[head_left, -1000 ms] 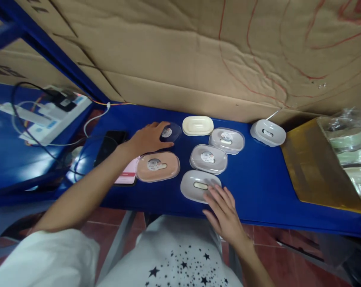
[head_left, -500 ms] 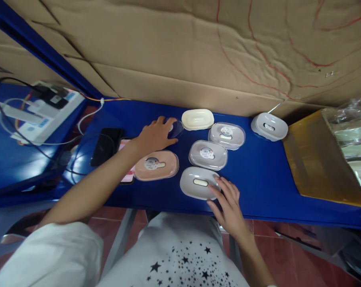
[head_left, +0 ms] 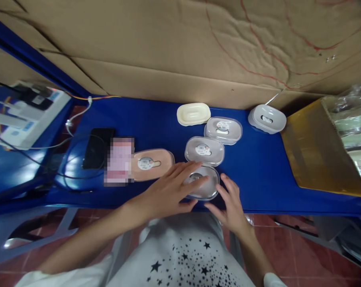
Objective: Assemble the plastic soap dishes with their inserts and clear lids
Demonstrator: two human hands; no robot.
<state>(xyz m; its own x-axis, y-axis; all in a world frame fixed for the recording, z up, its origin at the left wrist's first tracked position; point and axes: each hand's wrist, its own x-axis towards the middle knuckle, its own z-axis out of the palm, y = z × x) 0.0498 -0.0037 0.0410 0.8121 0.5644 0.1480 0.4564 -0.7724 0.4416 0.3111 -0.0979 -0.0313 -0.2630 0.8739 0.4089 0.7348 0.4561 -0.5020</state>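
Observation:
On the near edge of the blue table sits a grey oval soap dish (head_left: pixel 208 192) with a clear lid (head_left: pixel 212 179) over it. My left hand (head_left: pixel 176 187) spans the lid from the left, fingers across its top and thumb at the near rim. Beside the right rim, my right hand (head_left: pixel 230 203) has its fingers apart and curved, nothing gripped. Just beyond is a lidded grey soap dish (head_left: pixel 213 153) with a round label, then another lidded one (head_left: pixel 234 128). To the left lies a peach soap dish (head_left: pixel 162 159) with a label.
A cream soap dish (head_left: pixel 195 113) and a stack of grey dishes (head_left: pixel 273 119) stand at the back. At right, a cardboard box (head_left: pixel 303 159) holds plastic-wrapped pieces. Two phones, a dark phone (head_left: pixel 98 147) and a lit phone (head_left: pixel 120 161), lie left near cables and a power strip (head_left: pixel 37 123).
My left hand has moved right and toward me from the back of the table, bringing the clear lid onto the near grey dish. My right hand stays by the dish's right side.

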